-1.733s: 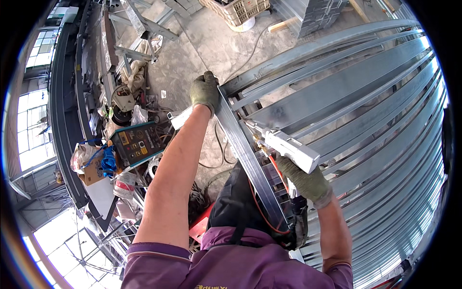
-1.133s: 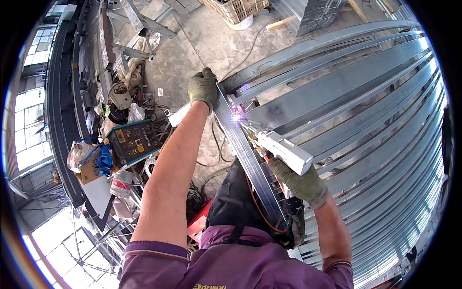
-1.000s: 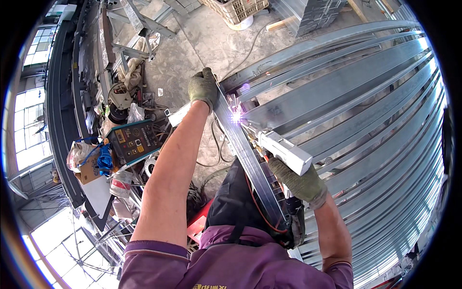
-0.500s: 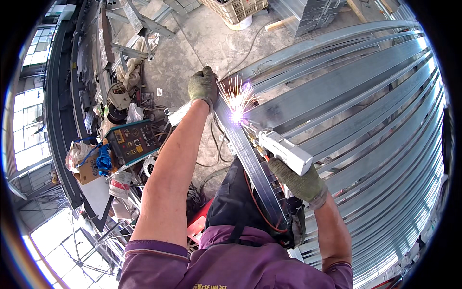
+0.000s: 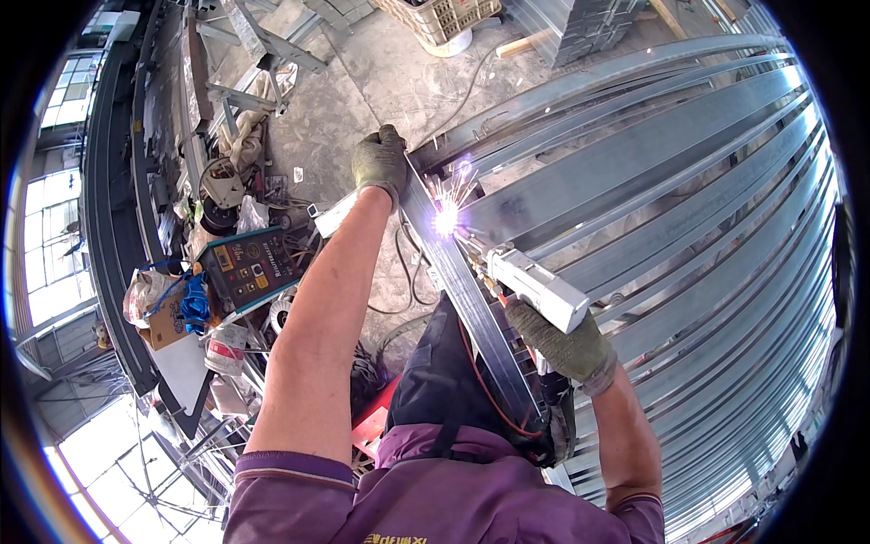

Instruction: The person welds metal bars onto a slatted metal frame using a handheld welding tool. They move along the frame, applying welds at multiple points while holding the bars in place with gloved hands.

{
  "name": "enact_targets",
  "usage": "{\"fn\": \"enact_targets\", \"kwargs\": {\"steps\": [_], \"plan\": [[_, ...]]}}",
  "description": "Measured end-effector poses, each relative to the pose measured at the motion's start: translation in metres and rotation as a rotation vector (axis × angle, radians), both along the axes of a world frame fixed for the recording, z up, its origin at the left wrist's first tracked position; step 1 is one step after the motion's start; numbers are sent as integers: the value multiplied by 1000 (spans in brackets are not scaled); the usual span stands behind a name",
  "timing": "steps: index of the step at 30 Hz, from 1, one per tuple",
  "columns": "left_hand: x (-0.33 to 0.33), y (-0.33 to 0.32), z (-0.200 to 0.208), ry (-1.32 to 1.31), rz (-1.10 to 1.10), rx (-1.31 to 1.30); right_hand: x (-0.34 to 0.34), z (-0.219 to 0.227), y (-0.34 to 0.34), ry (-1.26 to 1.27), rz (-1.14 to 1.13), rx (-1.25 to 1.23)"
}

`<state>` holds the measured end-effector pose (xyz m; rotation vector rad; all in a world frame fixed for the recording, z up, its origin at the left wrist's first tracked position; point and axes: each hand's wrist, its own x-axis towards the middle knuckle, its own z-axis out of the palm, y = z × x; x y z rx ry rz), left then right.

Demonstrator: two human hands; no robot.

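My right hand, in a grey-green work glove, is closed around a handheld welding gun with a white box-shaped body. The gun's nozzle points up and left at a bright violet-white weld spot, where sparks fly. That spot lies where a long steel tube meets the end of a wide steel bar coming from the right. My left hand, gloved the same way, is closed at the tube's far end; its fingertips are partly hidden. The tube runs back toward my lap.
Rows of parallel steel bars fill the right side. A control box with buttons stands at the left among bags and cables. At the back are a beige plastic crate and stacked steel profiles. A cable loops over the concrete floor.
The spray of sparks has become smaller and thinner. Both hands, the welding gun and the tube have kept nearly the same place.
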<state>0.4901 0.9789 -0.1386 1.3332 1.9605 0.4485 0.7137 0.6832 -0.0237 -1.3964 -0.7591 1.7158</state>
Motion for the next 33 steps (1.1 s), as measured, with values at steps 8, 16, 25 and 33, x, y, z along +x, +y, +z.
{"fn": "enact_targets", "kwargs": {"steps": [8,16,25,33], "plan": [[-1,-1,0,-4,-13,52,-1,-1,0,-47,34,-9],[-1,0,2,4,4,23,1,1,-3,-55,44,-3],[-2,-1,2,35,-29,69,1,1,-8,-32,13,-28],[-1,-3,2,-20,-26,79,1,3,-11,-27,17,-22]]}}
